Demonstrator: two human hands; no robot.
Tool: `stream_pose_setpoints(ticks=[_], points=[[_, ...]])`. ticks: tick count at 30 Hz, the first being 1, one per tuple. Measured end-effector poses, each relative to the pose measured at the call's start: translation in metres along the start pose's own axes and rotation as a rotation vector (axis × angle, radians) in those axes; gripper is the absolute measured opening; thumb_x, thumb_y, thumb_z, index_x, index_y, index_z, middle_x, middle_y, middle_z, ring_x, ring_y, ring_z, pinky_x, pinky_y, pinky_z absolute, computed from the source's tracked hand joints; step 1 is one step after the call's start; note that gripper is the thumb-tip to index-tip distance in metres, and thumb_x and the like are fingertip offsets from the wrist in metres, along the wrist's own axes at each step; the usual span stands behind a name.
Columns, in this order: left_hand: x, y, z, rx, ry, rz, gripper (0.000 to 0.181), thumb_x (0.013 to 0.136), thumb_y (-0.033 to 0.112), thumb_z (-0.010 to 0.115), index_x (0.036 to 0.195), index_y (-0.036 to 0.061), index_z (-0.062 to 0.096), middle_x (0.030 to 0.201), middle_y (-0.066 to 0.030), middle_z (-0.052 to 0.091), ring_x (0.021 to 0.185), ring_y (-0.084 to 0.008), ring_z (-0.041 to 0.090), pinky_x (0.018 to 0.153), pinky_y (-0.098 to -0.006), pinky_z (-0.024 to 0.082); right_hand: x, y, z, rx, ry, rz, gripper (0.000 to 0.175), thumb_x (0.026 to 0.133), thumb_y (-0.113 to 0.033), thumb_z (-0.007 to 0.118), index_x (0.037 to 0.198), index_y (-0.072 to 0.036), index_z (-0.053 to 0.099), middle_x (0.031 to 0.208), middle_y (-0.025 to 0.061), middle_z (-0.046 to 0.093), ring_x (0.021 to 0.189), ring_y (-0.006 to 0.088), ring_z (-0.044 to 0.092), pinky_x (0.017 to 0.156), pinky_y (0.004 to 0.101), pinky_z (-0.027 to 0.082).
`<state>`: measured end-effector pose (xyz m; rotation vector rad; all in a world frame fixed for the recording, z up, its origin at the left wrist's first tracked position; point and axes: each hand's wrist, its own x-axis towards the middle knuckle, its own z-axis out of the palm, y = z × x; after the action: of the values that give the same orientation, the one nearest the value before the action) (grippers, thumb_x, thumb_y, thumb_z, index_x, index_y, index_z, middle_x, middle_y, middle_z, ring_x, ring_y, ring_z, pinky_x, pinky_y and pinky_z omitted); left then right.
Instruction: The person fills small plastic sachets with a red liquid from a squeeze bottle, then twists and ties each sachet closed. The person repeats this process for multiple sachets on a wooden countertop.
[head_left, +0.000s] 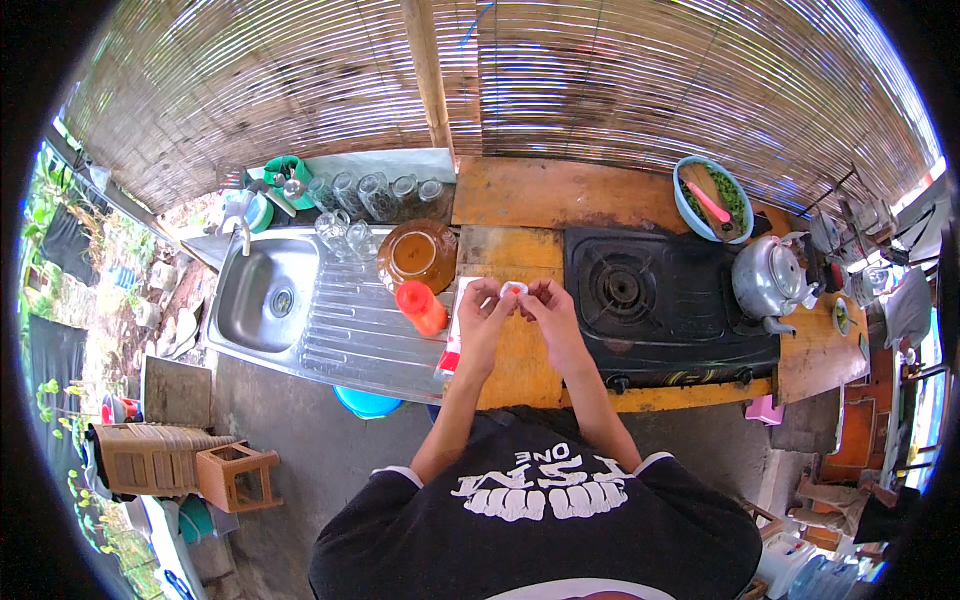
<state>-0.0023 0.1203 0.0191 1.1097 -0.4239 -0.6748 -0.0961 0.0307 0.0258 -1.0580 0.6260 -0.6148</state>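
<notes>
Both my hands meet over the wooden counter, at about chest height. My left hand (482, 304) and my right hand (545, 301) pinch a small round white item (513, 287) from either side. Some orange-red shows within its white rim; I cannot tell exactly what it is. To the left of my left hand an orange-red plastic bottle (421, 307) stands on the sink's ribbed drainboard (360, 330). A red and white packet (450, 360) lies partly hidden by my left forearm.
A black gas stove (660, 292) is on the right, bearing a metal kettle (769, 276). Behind it sits a blue basin (682, 210) with greens and a pink-handled knife (709, 201). Leftward are an amber glass plate (415, 255), several glass jars (375, 193) and a steel sink (262, 300).
</notes>
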Motion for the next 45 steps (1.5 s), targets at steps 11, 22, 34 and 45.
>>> stream_pose_setpoints(ticks=[11, 22, 34, 45], points=[[0.041, 0.025, 0.025, 0.223, -0.177, 0.108, 0.023, 0.089, 0.001, 0.065, 0.111, 0.003, 0.059, 0.096, -0.0039, 0.064, 0.08, -0.0084, 0.061, 0.067, -0.0238, 0.049, 0.021, -0.042, -0.029, -0.206, -0.153, -0.112, 0.014, 0.091, -0.013, 0.068, 0.102, -0.005, 0.072, 0.088, -0.003, 0.065, 0.078, 0.0035, 0.053, 0.067, 0.0194, 0.039], [0.024, 0.035, 0.027, 0.559, -0.185, 0.135, 0.018, 0.086, 0.003, 0.068, 0.104, -0.0015, 0.066, 0.09, -0.0049, 0.069, 0.079, -0.0091, 0.063, 0.072, -0.0241, 0.05, 0.012, -0.027, -0.015, -0.4, 0.124, -0.319, 0.009, 0.083, -0.006, 0.072, 0.091, -0.004, 0.07, 0.078, -0.0017, 0.064, 0.069, 0.007, 0.054, 0.062, 0.0242, 0.042], [0.026, 0.034, 0.026, 0.621, -0.133, 0.149, 0.013, 0.088, 0.005, 0.066, 0.099, -0.0026, 0.066, 0.083, -0.0085, 0.07, 0.078, -0.0121, 0.066, 0.072, -0.0273, 0.052, 0.009, -0.032, -0.007, -0.797, 0.2, -0.523, 0.011, 0.081, -0.009, 0.071, 0.087, -0.003, 0.064, 0.08, 0.0093, 0.066, 0.07, 0.0205, 0.06, 0.063, 0.0318, 0.047], [0.027, 0.033, 0.022, 0.481, -0.161, 0.049, 0.014, 0.092, 0.002, 0.061, 0.104, -0.0046, 0.059, 0.086, -0.011, 0.069, 0.072, -0.0152, 0.069, 0.064, -0.0272, 0.058, 0.014, -0.024, -0.007, -0.588, 0.109, -0.275, 0.014, 0.088, -0.012, 0.07, 0.093, 0.0, 0.065, 0.076, 0.0123, 0.07, 0.07, 0.0169, 0.068, 0.065, 0.0297, 0.051]])
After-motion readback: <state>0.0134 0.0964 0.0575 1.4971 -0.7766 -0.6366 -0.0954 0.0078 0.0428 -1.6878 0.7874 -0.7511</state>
